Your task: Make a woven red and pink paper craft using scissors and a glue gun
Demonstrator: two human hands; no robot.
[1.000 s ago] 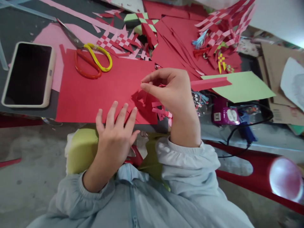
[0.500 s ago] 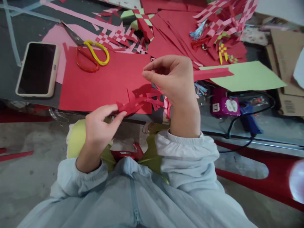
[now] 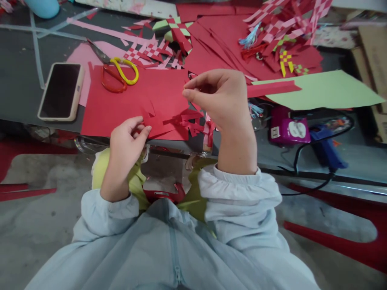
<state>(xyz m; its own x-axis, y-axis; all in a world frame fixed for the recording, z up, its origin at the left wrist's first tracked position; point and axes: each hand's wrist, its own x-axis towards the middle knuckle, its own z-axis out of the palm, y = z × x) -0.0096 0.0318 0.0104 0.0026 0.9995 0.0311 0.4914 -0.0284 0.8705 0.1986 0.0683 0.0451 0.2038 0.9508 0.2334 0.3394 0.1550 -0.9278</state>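
Observation:
My left hand (image 3: 127, 141) pinches the left end of a bundle of red paper strips (image 3: 172, 121) at the near edge of the table. My right hand (image 3: 220, 98) is raised just above the strips' right end, thumb and forefinger pinched together, apparently on a thin red strip that is mostly hidden. Both hands hover over a large red paper sheet (image 3: 133, 100) lying on the table.
Yellow-and-orange-handled scissors (image 3: 116, 72) lie on the red sheet's far edge. A phone (image 3: 62, 90) rests to the left. Woven red-and-pink paper pieces (image 3: 151, 50), red sheets and a green sheet (image 3: 326, 88) cover the far side. A purple power strip (image 3: 288, 131) and blue glue gun (image 3: 325, 147) sit right.
My left hand went from lying flat on the red sheet to pinching the strips' left end. My right hand rose slightly. The view shifted so the table sits a little farther right.

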